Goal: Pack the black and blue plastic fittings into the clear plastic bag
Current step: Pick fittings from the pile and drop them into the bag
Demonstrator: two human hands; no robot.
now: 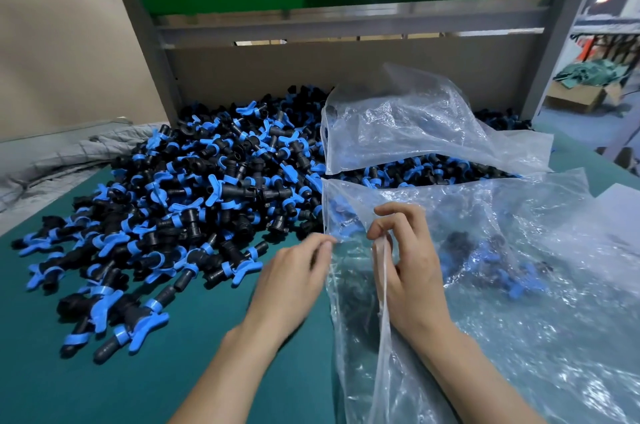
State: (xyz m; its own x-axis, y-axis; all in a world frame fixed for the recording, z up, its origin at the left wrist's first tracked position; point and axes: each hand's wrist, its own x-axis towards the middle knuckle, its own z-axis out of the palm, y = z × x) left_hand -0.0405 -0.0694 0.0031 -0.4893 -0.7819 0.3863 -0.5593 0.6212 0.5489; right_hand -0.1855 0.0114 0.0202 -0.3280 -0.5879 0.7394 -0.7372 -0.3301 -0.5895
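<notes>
A big heap of black and blue plastic fittings (194, 202) covers the left and middle of the green table (104, 382). To its right lies a clear plastic bag (519, 285) with several fittings (485, 257) inside, seen through the film. My left hand (294, 281) pinches the bag's left edge near its mouth. My right hand (408, 271) rests on the bag and grips a fold of its film between curled fingers. Neither hand holds a fitting.
Another clear bag (415, 125) lies open behind, with more fittings (433, 170) under its edge. A grey metal frame (346, 25) with a green panel stands at the back. Grey quilted cloth (69, 157) lies at the far left. A cardboard box (581, 94) sits on the floor at right.
</notes>
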